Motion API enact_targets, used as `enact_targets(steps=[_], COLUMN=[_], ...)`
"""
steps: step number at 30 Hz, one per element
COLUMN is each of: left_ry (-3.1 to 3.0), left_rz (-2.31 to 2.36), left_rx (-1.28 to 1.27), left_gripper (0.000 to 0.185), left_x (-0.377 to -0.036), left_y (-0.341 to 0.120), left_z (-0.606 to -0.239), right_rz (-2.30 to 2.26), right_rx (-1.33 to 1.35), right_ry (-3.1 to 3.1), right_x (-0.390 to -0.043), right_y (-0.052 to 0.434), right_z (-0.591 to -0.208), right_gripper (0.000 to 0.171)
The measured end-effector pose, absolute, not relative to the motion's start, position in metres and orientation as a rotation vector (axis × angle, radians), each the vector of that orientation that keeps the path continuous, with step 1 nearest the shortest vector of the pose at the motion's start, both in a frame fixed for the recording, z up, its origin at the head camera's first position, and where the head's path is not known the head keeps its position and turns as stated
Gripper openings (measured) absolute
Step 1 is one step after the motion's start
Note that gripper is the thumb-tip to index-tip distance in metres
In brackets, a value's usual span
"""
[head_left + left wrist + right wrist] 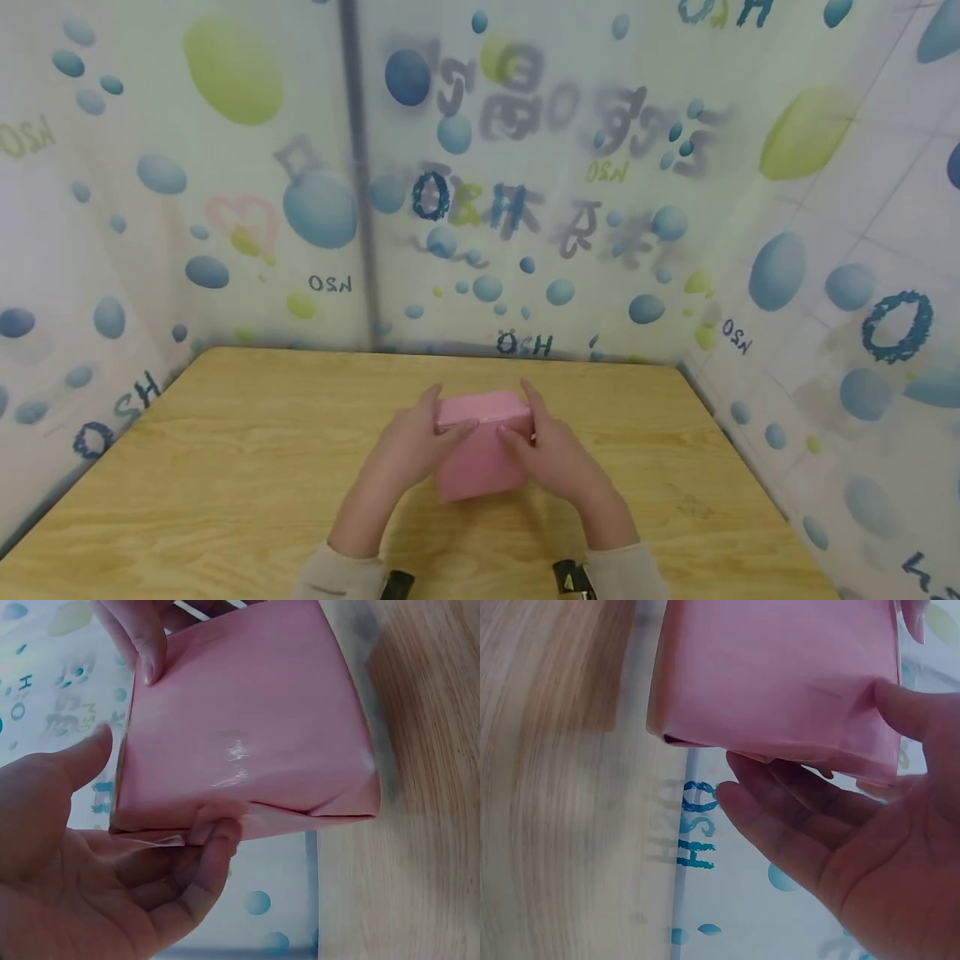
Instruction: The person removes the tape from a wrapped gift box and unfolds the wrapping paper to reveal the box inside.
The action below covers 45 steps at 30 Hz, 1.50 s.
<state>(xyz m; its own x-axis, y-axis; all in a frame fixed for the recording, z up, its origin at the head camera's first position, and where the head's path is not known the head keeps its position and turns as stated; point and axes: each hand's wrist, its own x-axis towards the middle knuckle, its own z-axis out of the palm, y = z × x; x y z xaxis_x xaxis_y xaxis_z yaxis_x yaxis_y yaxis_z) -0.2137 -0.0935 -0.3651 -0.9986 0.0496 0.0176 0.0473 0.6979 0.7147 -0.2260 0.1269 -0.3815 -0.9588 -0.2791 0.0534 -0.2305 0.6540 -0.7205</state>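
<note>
A box wrapped in pink paper (483, 462) is held between both hands near the middle of the wooden table. My left hand (412, 446) grips its left side, its thumb reaching toward the near upper edge. On the opposite side my right hand (558, 458) holds the box, thumb on the pink paper. In the left wrist view, curled fingers (217, 851) touch a folded end of the wrapping, and a shiny patch like clear tape (234, 761) shows on the face. The right wrist view shows fingers (780, 825) along the folded end. Whether the box touches the table, I cannot tell.
The wooden table (247, 467) spreads around the box. Behind it and at both sides hang pale curtains (465, 283) printed with blue and green bubbles and lettering. Dark straps (573, 577) show at the cuffs.
</note>
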Motion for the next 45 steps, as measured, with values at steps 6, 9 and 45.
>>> enact_targets(steps=[6, 9, 45], left_ry=[2.809, 2.766, 2.833], left_rz=[1.271, 1.286, 1.124], left_rx=[0.094, 0.105, 0.129], left_gripper=[0.099, 0.106, 0.033], left_x=[-0.218, -0.220, -0.244], left_y=[-0.094, -0.094, -0.084], left_z=[-0.371, -0.376, -0.402], right_rz=[-1.207, -1.177, -0.811], right_rx=[-0.238, -0.143, -0.493], right_ry=[2.816, 2.820, 2.801], right_x=[-0.231, -0.234, -0.246], right_y=[0.123, 0.120, 0.100], right_z=[-0.387, -0.389, -0.398], right_gripper=[0.087, 0.086, 0.077])
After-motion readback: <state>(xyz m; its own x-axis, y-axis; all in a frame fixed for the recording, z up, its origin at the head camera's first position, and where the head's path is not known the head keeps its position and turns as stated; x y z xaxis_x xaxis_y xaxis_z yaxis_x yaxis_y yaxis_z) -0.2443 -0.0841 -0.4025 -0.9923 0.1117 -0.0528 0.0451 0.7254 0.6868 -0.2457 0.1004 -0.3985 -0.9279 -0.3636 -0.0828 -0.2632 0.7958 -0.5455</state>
